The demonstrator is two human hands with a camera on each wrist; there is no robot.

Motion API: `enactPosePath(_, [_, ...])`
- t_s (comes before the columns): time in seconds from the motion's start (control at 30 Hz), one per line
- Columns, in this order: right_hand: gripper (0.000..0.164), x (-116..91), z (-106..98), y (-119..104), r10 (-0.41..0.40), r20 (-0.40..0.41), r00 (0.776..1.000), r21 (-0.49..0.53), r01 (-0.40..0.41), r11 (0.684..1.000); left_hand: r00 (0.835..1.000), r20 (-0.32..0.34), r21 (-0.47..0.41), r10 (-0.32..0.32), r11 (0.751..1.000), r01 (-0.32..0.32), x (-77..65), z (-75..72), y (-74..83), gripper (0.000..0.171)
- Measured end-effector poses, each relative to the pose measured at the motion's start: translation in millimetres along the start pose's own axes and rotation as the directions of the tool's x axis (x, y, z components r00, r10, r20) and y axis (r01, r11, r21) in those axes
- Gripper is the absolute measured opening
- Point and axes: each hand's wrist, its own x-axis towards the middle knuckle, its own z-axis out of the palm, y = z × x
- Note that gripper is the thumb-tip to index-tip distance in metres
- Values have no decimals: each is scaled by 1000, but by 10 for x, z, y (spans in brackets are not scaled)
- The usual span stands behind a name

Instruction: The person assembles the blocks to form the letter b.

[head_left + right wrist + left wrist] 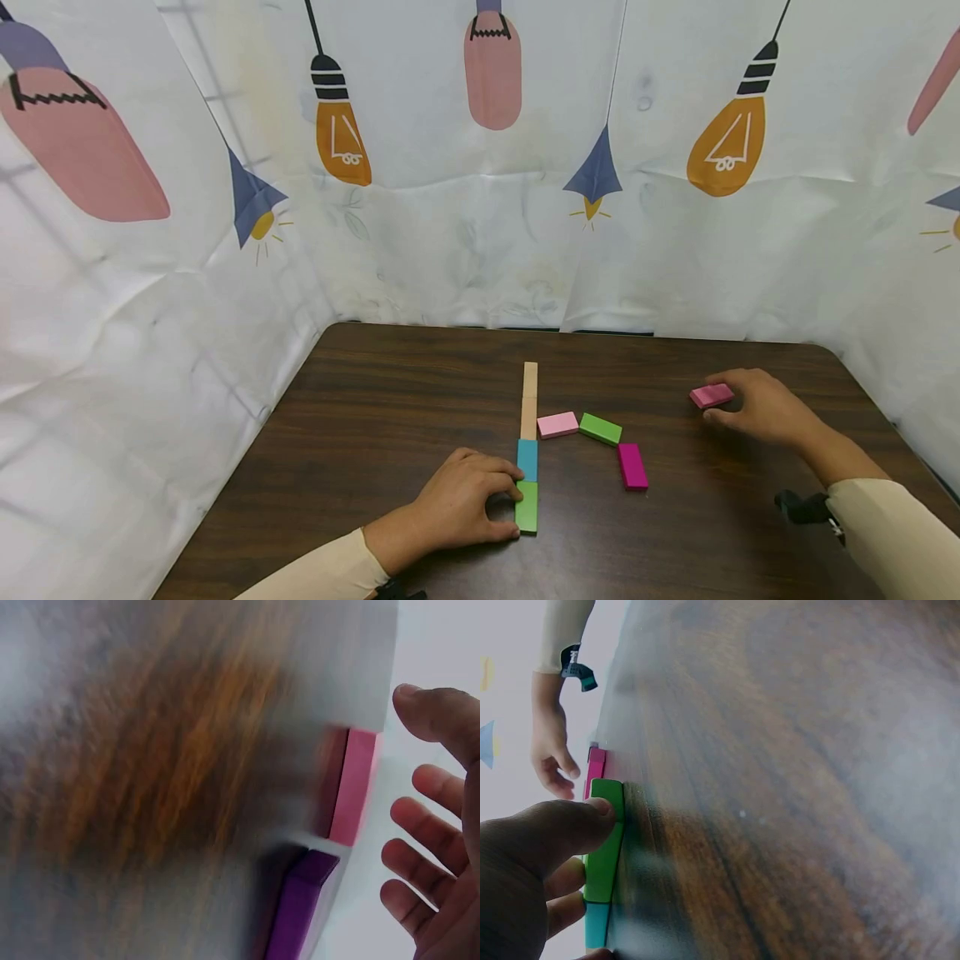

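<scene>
My left hand (465, 500) rests beside a row of blocks, its thumb and fingertips against the left edge. The fingers meet a green block (527, 518) and a blue block (528, 460) above it. In the left wrist view the thumb (577, 825) lies at the green block's end. My right hand (761, 406) is at the far right, close to a pink block (711, 396). The right wrist view shows its fingers spread apart from the pink block (355, 787), with a purple block (296, 911) lying nearby.
Two plain wooden blocks (529, 400) extend the row away from me. A light pink block (558, 425), another green block (601, 428) and a magenta block (633, 467) curve off to its right. A printed cloth (480, 250) hangs around the dark wooden table (360, 400).
</scene>
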Motion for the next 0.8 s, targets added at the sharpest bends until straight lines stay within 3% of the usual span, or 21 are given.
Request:
enactPosePath(0.37, [50,122,36,174,-75,30,997,16,75,997,1000,4,-8,-7,1000,7,-1,0,3,31])
enactPosePath(0.8, [42,168,30,230,-89,71,993,25,87,996,1000,5,-13,-9,1000,9,7,-10,12,30])
